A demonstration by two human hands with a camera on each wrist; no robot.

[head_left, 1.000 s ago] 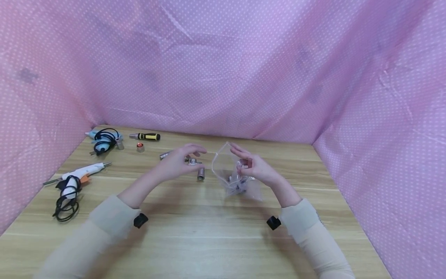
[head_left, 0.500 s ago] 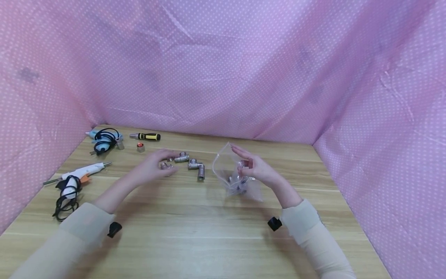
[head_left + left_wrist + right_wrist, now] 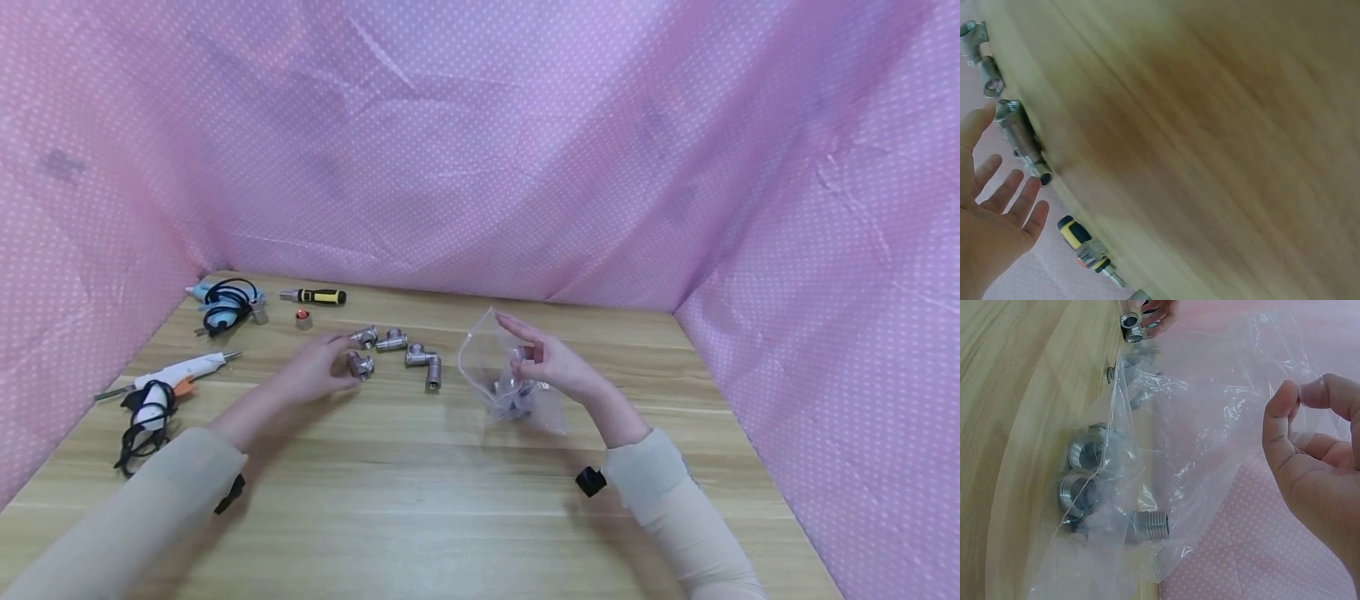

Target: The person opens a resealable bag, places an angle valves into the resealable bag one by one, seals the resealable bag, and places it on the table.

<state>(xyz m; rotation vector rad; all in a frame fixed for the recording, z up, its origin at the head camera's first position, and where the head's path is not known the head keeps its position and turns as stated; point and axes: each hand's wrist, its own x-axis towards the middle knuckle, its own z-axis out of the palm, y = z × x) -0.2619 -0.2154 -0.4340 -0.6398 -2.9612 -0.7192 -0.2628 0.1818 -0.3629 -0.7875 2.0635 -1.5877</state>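
Note:
My left hand (image 3: pixel 315 372) reaches over the table, fingers spread beside a metal tee fitting (image 3: pixel 361 365), with another tee fitting (image 3: pixel 365 336) just beyond its fingertips. In the left wrist view its fingers look extended and apart, thumb tip right at a metal fitting (image 3: pixel 1020 136). With thumb and finger, my right hand (image 3: pixel 557 365) pinches the edge of a clear zip bag (image 3: pixel 480 354), whose mouth gapes toward the left. Inside the bag lie several threaded metal fittings (image 3: pixel 1079 492).
Right of the left hand lie a tee fitting (image 3: pixel 392 340) and more fittings (image 3: pixel 433 372). A yellow-black screwdriver (image 3: pixel 321 296) and a short metal cylinder (image 3: pixel 303 319) lie farther back. At left are a blue glue gun (image 3: pixel 221 315), a white corded tool (image 3: pixel 152 408) and a white pen-shaped tool (image 3: pixel 180 369).
My left hand has moved left, away from the bag mouth, to the leftmost tee fittings, uncovering the fittings in the middle. My right hand and the bag stay nearly still.

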